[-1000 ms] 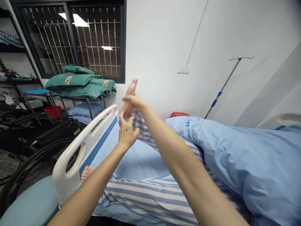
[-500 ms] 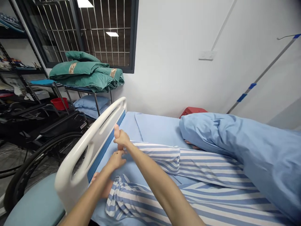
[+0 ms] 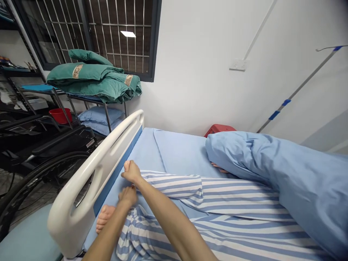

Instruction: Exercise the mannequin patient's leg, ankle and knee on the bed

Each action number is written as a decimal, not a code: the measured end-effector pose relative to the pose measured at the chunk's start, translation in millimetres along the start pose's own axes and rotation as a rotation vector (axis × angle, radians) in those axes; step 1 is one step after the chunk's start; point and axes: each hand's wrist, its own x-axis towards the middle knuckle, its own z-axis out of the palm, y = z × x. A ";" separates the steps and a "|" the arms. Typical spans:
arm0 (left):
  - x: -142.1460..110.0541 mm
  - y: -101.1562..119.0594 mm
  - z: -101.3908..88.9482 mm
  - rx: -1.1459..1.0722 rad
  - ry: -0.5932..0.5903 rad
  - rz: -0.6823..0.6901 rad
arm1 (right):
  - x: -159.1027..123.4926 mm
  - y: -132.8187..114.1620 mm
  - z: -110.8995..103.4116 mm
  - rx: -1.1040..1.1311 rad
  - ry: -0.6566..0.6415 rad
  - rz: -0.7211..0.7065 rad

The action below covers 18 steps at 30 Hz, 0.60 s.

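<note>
The bed [image 3: 179,145] carries striped-trousered legs [image 3: 231,194] and a quilt [image 3: 261,159].

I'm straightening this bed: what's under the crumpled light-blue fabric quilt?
Blue and white striped trousers run under the quilt, and some fingers show at its edge. Whatever else it covers is hidden.

The bare left forearm [image 3: 105,232] is slanting up from the frame's bottom left, its bare, slightly blurred left hand [image 3: 127,195] curling left of centre. The bare right forearm [image 3: 170,221] is slanting from bottom centre, its bare right hand [image 3: 132,172] bending its fingers just above.
</note>
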 end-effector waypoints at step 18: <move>-71.2 6.6 -57.1 0.434 0.241 0.124 | -31.8 -11.7 -6.0 -0.113 -0.017 -0.067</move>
